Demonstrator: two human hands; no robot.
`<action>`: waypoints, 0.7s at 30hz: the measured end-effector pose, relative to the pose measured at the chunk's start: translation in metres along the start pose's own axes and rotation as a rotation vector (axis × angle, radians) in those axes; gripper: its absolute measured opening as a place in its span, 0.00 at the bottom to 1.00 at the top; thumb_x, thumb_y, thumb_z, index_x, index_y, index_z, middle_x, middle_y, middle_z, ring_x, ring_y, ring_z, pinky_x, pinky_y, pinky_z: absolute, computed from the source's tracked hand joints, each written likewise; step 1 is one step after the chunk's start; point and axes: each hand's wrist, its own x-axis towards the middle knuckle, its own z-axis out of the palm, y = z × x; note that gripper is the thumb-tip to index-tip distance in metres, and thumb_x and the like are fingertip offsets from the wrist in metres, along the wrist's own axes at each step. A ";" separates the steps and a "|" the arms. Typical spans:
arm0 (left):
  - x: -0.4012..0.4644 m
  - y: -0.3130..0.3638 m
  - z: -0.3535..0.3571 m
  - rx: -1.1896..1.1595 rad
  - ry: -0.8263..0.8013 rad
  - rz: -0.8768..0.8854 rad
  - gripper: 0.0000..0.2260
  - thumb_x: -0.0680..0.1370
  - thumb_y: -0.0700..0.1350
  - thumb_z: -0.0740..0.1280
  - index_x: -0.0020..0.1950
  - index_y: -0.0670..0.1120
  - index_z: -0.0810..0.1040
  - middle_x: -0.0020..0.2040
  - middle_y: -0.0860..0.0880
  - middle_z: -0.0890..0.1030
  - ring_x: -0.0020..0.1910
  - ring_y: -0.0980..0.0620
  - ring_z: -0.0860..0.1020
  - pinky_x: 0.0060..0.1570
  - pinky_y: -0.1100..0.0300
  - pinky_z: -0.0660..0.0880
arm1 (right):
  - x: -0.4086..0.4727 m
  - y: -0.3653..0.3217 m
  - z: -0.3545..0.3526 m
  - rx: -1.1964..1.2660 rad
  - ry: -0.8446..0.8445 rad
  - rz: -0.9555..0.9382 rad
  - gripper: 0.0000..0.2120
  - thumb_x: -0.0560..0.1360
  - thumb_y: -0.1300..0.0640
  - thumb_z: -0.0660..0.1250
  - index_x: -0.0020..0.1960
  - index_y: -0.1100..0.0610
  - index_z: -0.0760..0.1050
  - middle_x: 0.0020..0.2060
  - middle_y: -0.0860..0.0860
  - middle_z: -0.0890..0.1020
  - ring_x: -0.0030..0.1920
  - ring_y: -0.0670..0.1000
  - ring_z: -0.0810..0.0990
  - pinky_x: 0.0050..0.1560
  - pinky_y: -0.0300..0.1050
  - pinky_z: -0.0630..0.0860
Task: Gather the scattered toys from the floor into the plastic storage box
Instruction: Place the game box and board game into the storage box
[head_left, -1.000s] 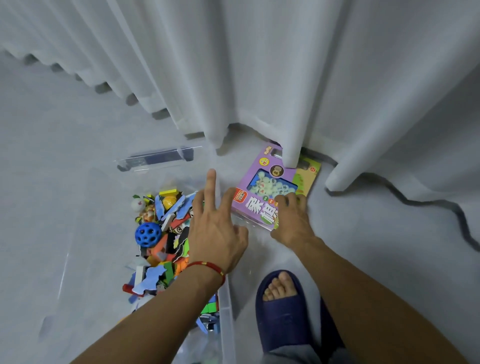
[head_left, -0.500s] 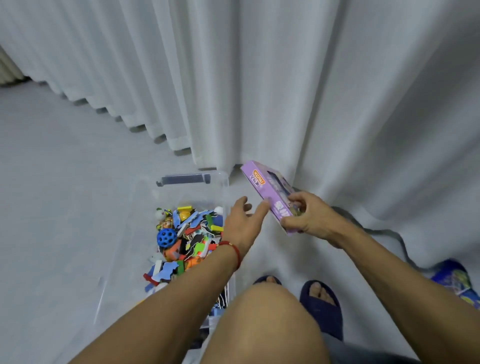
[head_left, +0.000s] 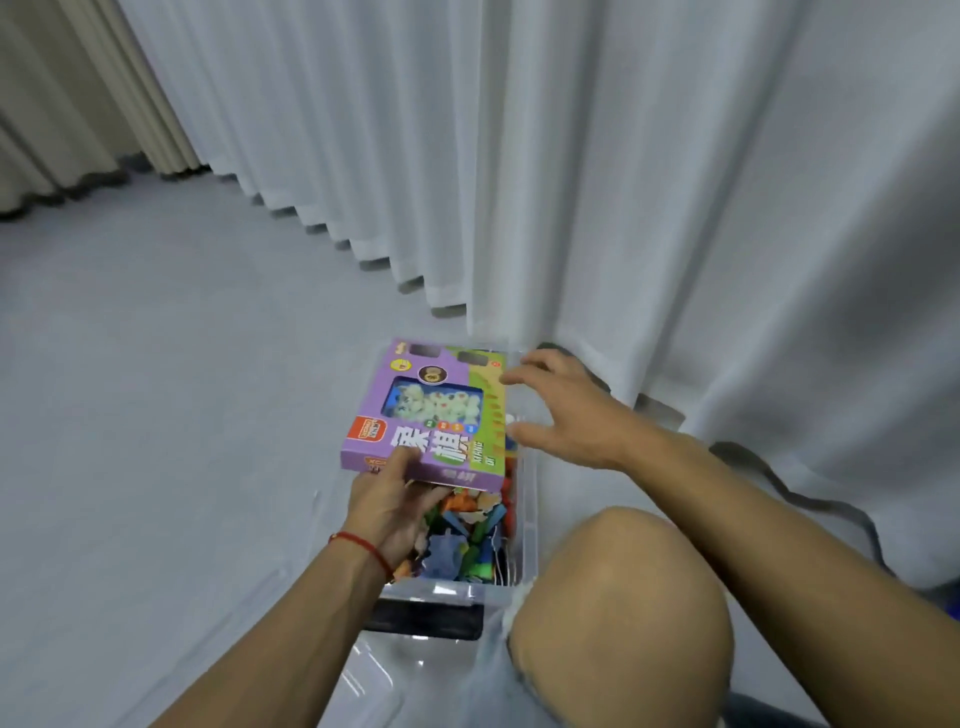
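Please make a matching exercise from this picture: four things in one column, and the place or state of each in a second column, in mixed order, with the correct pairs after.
Things:
1. toy box
2. left hand
3. right hand
4. bracelet

Places or states:
A. red, around the left wrist
B. open, fingers spread beside the right edge of the toy box
C. purple and green, held flat above the storage box
D. grips the near edge of the toy box, thumb on top

Pairs: 1-C, 2-D, 3-B, 4-A
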 end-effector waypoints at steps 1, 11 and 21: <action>0.006 -0.007 -0.007 -0.017 0.038 -0.034 0.11 0.77 0.36 0.66 0.60 0.40 0.74 0.54 0.37 0.82 0.53 0.38 0.82 0.38 0.48 0.82 | -0.004 0.005 -0.003 -0.012 0.018 0.011 0.27 0.76 0.47 0.69 0.73 0.47 0.66 0.73 0.49 0.61 0.75 0.50 0.55 0.73 0.49 0.61; 0.019 -0.022 0.004 0.544 0.113 -0.420 0.02 0.80 0.38 0.59 0.51 0.43 0.70 0.37 0.42 0.72 0.37 0.44 0.71 0.38 0.53 0.74 | -0.094 0.085 -0.022 -0.113 -0.037 0.260 0.18 0.77 0.47 0.66 0.67 0.43 0.72 0.69 0.43 0.65 0.68 0.46 0.65 0.68 0.47 0.68; -0.114 -0.018 0.248 1.255 -0.891 0.213 0.11 0.75 0.47 0.66 0.55 0.47 0.81 0.52 0.48 0.82 0.49 0.49 0.80 0.52 0.51 0.80 | -0.244 0.178 -0.026 0.180 0.189 0.816 0.12 0.77 0.50 0.68 0.60 0.47 0.79 0.57 0.45 0.78 0.56 0.48 0.78 0.60 0.48 0.75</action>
